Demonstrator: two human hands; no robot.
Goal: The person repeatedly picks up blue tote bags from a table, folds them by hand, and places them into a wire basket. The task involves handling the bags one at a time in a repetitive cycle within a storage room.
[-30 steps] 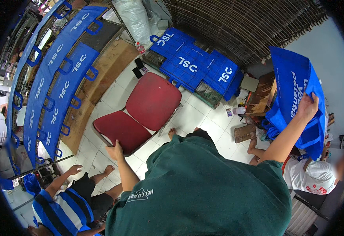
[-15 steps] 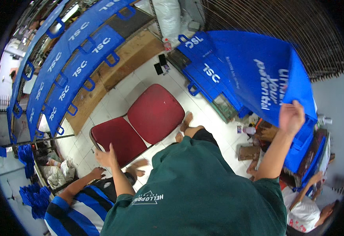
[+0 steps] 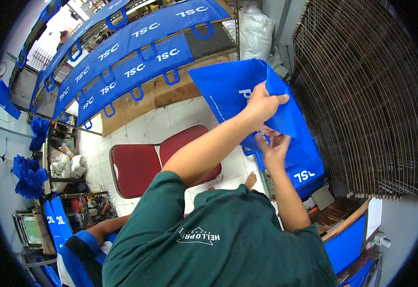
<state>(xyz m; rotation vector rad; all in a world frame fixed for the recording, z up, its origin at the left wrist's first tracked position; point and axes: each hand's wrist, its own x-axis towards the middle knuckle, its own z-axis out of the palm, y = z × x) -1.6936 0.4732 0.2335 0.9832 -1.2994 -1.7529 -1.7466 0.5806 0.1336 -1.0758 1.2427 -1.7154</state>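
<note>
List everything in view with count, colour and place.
Held bag: one, blue, right of centre
Shelf bags: many, blue, upper left
Chair: one, red, left of centre
Floor tiles: many, white, around chair
Wire rack: one, dark, right
Plastic bundle: one, whitish, top
Bunches: at least two, blue, far left
Clutter: uncountable, mixed, lower left
Co-worker: one, blue-black sleeve, lower left
Shirt: one, green, bottom
Left hand: one, bare, on held bag
Right hand: one, bare, below left hand

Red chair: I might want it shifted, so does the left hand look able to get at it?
Probably not just now: the left hand grips the blue bag. If freed, likely yes: the left part of the red chair shows uncovered.
</note>
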